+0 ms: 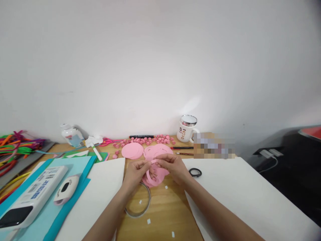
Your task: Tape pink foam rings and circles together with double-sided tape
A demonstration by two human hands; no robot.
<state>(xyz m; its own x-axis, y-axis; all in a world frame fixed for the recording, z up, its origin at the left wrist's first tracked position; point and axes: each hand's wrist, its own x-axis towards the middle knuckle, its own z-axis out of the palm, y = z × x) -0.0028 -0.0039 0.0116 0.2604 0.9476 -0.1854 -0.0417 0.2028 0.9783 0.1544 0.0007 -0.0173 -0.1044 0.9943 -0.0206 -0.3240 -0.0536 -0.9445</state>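
Observation:
Between both hands is a pink paper strip (149,177), curling downward in a loop. My left hand (137,171) pinches it at the upper left, while my right hand (173,166) pinches it from the right, fingertips close together. Beneath and behind the hands lie cut pink paper pieces (160,150), overlapping one another. A stack of pink paper circles (132,150) sits just left of them. Under my left wrist a roll of tape (149,201) rests flat on the wood. Part of the strip is hidden by the fingers.
Small pink rolled paper bits (164,139) line the back near a mug (187,129). White sheets (225,187) cover both sides. At left are a white bottle (72,135), a long white box-like device (37,194) and colourful pipe cleaners (22,145). Black ring-handled scissors (195,172) lie right.

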